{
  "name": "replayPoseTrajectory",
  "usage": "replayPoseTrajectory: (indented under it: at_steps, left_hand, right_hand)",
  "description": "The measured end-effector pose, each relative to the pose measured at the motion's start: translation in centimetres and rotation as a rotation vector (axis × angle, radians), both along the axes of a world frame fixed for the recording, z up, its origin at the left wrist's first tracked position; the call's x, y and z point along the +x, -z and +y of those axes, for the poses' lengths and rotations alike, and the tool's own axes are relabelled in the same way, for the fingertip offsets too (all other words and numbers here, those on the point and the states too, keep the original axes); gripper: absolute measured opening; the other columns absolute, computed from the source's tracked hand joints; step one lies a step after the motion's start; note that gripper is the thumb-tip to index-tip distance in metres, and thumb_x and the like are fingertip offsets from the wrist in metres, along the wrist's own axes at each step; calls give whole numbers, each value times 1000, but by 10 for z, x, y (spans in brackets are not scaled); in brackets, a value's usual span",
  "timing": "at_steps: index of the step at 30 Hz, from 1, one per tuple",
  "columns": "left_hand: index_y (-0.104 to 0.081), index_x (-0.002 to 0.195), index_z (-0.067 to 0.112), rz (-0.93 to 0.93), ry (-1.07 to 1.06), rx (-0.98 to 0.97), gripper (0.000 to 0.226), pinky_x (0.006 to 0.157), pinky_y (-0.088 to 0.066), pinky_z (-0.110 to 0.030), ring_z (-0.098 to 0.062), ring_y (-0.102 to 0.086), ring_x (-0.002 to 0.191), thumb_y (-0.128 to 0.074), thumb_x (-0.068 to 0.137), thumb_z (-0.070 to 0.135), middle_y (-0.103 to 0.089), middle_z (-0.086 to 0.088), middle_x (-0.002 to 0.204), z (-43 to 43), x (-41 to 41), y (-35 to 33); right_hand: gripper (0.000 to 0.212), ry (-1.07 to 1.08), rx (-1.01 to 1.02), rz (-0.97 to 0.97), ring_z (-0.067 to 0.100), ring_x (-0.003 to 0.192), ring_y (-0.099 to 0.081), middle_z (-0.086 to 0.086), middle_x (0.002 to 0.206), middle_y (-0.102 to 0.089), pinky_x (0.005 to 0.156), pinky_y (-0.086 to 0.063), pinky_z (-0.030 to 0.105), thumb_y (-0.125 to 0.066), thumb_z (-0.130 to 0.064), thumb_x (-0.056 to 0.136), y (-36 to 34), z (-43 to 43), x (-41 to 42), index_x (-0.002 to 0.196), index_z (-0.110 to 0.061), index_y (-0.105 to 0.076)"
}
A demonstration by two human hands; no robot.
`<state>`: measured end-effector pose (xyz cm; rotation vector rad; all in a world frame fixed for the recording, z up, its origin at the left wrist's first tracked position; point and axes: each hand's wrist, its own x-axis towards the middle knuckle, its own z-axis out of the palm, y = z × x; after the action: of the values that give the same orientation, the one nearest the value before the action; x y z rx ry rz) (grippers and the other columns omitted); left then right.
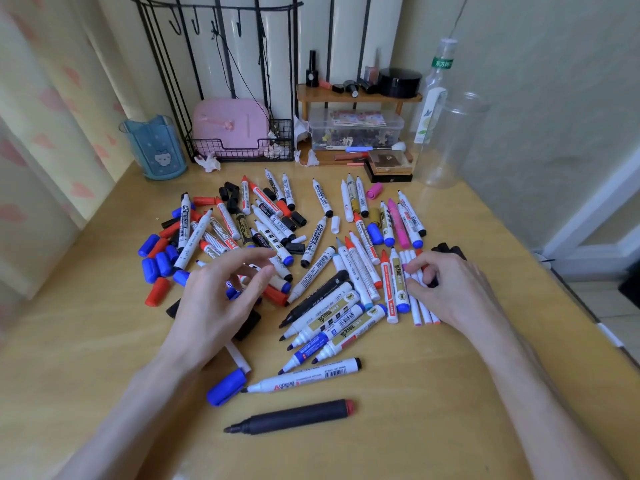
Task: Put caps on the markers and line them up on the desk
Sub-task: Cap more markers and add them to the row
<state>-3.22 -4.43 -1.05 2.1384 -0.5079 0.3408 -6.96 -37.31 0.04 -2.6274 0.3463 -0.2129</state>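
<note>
Nearest: black marker (291, 416), nib bare, lying alone on desk (450, 393). Just beyond it, white marker (304, 375), also uncapped, with blue cap (227, 388) loose by its tip.

Mid-desk: heap of markers (277, 233), nearly all nibs exposed. Loose caps (157, 259) in red, blue and black, bunched at left.

Left hand (221, 296) over heap, fingers spread and relaxed, gripping nothing. Right hand (446, 285) curled, pinching slim white markers (420, 311) at right.

Judged barely begun: no row formed, capping almost entirely outstanding.

Room: open wood near and near-left, enough for a row. Right edge close beside right hand. Far side crowded by wire rack (239, 147), blue cup (154, 147) and clear jar (450, 140).
</note>
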Motion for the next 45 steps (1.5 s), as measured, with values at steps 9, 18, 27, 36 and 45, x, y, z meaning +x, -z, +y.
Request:
replayPoseTrajectory:
  at_steps: [9, 18, 27, 36, 45]
  left_hand:
    - [-75, 118, 26, -11, -69, -22, 18, 77, -53, -20, -6, -70, 91, -66, 102, 27, -75, 18, 106, 6, 4, -6]
    - [-76, 115, 24, -6, -135, -79, 16, 83, -59, -34, -10, -72, 92, -64, 104, 25, -77, 15, 106, 20, 11, -10]
    - [-78, 108, 27, 44, -79, -45, 12, 84, -61, -40, -12, -74, 90, -68, 101, 29, -78, 17, 101, 46, 20, -18]
    - [-79, 109, 22, 21, -187, -69, 14, 83, -62, -43, -8, -75, 87, -67, 101, 26, -78, 12, 94, 72, 31, -19]
    - [-79, 107, 22, 5, -168, -52, 14, 84, -61, -44, -8, -74, 90, -68, 102, 29, -78, 15, 98, 69, 32, -17]
  right_hand:
    - [16, 22, 28, 15, 7, 65, -57, -4, 75, -61, 57, -38, 25, -74, -18, 87, 0, 1, 1, 100, -28, -74]
    - [10, -30, 47, -142, 5, 66, -53, -9, 75, -61, 60, -39, 23, -75, -22, 89, -8, 16, -3, 88, -32, -72]
    - [17, -611, 128, -98, 3, 110, -43, -18, 100, -57, 89, -35, 15, -73, -46, 90, -5, 158, -18, 98, -31, -75]
    - [30, -511, -162, -192, 18, 98, -46, -7, 87, -61, 87, -46, 29, -72, -54, 88, 6, 223, -18, 79, -26, -75]
    - [47, -430, -327, -144, 16, 65, -52, -8, 55, -50, 62, -49, 25, -92, -48, 57, 0, 229, -21, 48, -25, -52]
